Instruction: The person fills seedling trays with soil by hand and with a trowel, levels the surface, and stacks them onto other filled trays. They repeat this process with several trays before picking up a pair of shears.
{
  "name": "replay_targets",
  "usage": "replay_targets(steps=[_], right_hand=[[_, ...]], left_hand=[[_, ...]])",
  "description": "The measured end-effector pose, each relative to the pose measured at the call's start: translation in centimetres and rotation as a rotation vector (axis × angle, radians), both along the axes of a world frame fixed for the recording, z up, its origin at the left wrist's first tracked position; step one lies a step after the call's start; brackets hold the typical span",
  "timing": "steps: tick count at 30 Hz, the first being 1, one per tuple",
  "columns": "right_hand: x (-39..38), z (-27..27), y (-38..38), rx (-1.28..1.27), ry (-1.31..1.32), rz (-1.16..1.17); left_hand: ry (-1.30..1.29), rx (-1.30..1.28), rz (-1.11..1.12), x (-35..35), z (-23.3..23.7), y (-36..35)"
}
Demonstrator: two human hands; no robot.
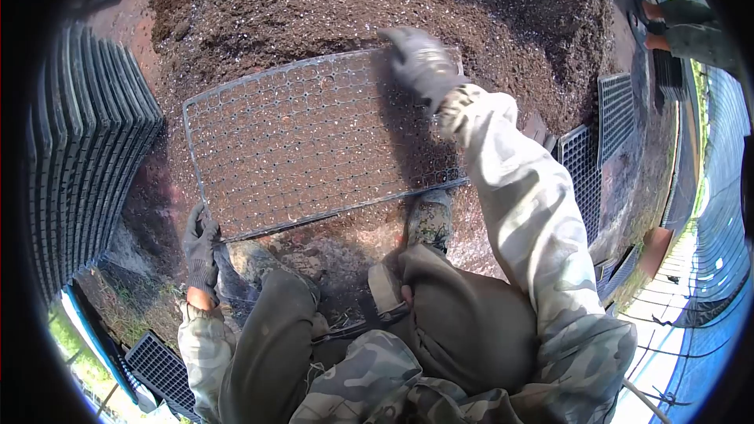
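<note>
A black seedling tray (236, 233) lies on the ground before me, its many square cells filled with dark potting mix. My left hand (202, 242), in a dark grey glove, is closed on the tray's near left corner. Over the far right edge of the tray is my right hand (424, 64), gloved the same way. Its fingers reach out to the left and look slightly blurred, with nothing visible in them. Behind the tray rises a large heap of potting mix (267, 12) flecked with white bits.
A tall stack of black trays (94, 133) stands at the left. Other trays (577, 165) lie at the right beside the heap. Another tray (161, 369) is at the lower left. Another person's legs (691, 31) show at the upper right. Blue netting (719, 188) hangs at the right.
</note>
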State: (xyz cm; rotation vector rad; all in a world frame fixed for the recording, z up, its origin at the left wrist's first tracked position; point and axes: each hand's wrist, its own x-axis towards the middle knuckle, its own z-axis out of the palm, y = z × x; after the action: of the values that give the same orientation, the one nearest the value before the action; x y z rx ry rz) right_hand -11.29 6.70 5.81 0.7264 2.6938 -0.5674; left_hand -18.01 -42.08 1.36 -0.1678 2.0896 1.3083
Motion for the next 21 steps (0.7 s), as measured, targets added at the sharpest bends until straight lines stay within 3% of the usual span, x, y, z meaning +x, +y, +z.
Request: replay_targets(steps=[2,6,8,12,14,17,18,21], right_hand=[[-2.8,-1.6,-3.4,0.067,0.012,0.284],[-3.8,-0.3,-4.6,0.156,-0.269,0.357],[-2.9,-0.3,-2.5,0.165,-0.413,0.129],[2.2,-2.9,5.3,0.391,-0.458,-0.058],[4.0,-1.8,6.5,0.302,-0.382,-0.231],[7.9,-5.8,8.8,0.189,-0.103,-0.252],[9.7,-6.6,8.6,0.180,-0.120,-0.248],[15.2,-7.3,5.8,0.006,0.103,-0.504]], left_hand=[[-0.005,0.016,-0.006,0.1,0.8,0.3],[-0.001,-0.019,0.030,0.0,0.8,0.5],[0.022,0.021,0.011,0.1,0.5,0.0],[-0.027,-0.048,-0.004,-0.3,0.4,0.2],[-0.049,-0.034,-0.036,-0.4,0.1,-0.6],[-0.067,-0.035,-0.153,-0.5,0.6,-1.2],[-0.084,-0.044,-0.151,-0.3,0.4,-1.3],[-0.109,-0.086,-0.095,0.0,0.9,-1.5]])
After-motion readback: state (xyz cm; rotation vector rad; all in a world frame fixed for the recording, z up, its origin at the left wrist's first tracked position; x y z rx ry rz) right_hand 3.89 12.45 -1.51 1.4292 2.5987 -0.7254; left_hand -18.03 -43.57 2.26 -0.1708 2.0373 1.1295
